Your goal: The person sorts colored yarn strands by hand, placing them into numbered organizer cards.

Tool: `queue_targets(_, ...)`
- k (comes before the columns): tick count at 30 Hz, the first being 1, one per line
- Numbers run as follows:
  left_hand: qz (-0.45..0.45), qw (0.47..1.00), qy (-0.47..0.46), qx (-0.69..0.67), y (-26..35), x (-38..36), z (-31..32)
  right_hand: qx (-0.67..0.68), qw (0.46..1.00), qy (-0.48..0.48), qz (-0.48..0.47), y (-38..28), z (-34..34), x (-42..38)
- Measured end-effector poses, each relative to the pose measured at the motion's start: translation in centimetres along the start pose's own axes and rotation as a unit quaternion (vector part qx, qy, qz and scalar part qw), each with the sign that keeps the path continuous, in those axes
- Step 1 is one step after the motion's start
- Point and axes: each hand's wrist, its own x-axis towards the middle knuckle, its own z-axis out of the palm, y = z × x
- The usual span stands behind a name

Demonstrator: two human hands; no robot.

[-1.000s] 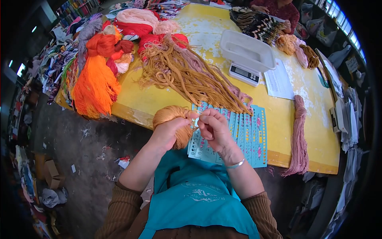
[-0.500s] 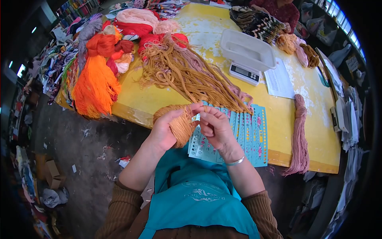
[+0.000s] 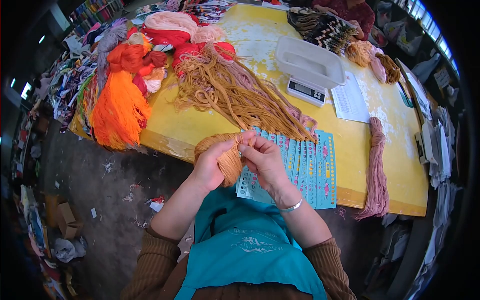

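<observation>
A thick hank of light-orange thread [image 3: 229, 165] hangs over my left hand [image 3: 210, 165], whose fingers and thumb are closed around it. My right hand [image 3: 266, 162] is at the hank's right edge, thumb and fingertips pinched on its strands. Just beyond and below my hands, blue-green cards with rows of punched holes [image 3: 326, 170] lie overlapped at the table's near edge. Brown-gold and mauve threads [image 3: 235, 100] run from the cards' top edges back across the table.
The yellow table [image 3: 165, 135] carries orange thread bundles [image 3: 120, 110], red and pink hanks, a scale [image 3: 306, 91] with a white plastic tray [image 3: 310, 60], a printed sheet [image 3: 350, 100] and a mauve hank [image 3: 376, 170]. Across the table sits another person [image 3: 357, 17].
My right hand has shifted slightly left, and its fingertips have closed in on the hank beside my left fingers. The gap between my hands has narrowed.
</observation>
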Motion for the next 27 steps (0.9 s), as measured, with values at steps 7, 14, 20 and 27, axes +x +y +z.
queue_targets(7, -0.004, 0.999, -0.011, 0.039, 0.13, -0.06, 0.36, 0.036, 0.999, -0.002, 0.027, -0.54, 0.49, -0.28)
queue_targets(14, -0.011, 0.999, -0.022, 0.031, 0.42, -0.19, 0.43, 0.102, 0.994, -0.022, 0.028, 0.04, -0.19, -0.21)
queue_targets(20, -0.011, 0.999, -0.018, 0.030, 0.24, -0.04, 0.22, 0.096, 0.995, -0.013, 0.019, 0.00, -0.30, -0.21)
queue_targets(27, -0.008, 0.999, -0.013, 0.030, 0.16, 0.00, -0.11, 0.086, 0.996, -0.005, -0.001, 0.09, -0.28, -0.13)
